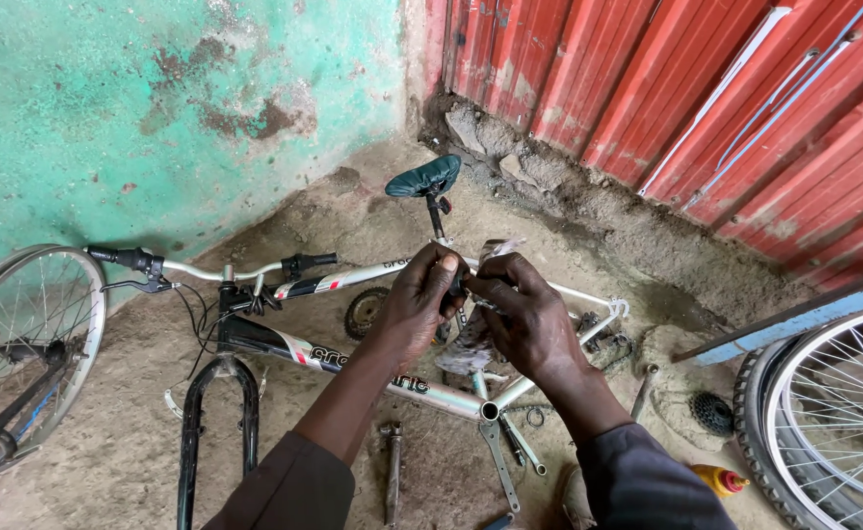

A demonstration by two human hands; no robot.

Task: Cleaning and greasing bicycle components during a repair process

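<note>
Both hands are working on a grubby rag [472, 339] held right over the middle of the bike frame [353, 358], roughly where the seat tube meets the top tube. The left hand [414, 306] is curling shut around something small and dark at the top of the rag, can't tell what it is, and the right hand [527, 316] is closing on the rag itself, pinching its upper end. So it looks like wiping or cleaning a part is underway, not finished.

As for how far along the bike is: it's pretty stripped. The frame is lying on the dirt floor [127, 442] with no wheels in it, the fork [217, 432] is sitting bare, and the bottom bracket shell [489, 410] is looking empty. The seat [423, 178] and handlebar [217, 269] are still on. Loose bits are lying around: a cog [364, 312] behind the frame, a freewheel [712, 413] off to the right, a wrench [499, 461] and another tool [393, 471] near the bottom.

One wheel [21, 344] is leaning at the left by the green wall [107, 108], another wheel [829, 417] at the right beside a small oil bottle [719, 479]. I'd say plenty of reassembly is left.
</note>
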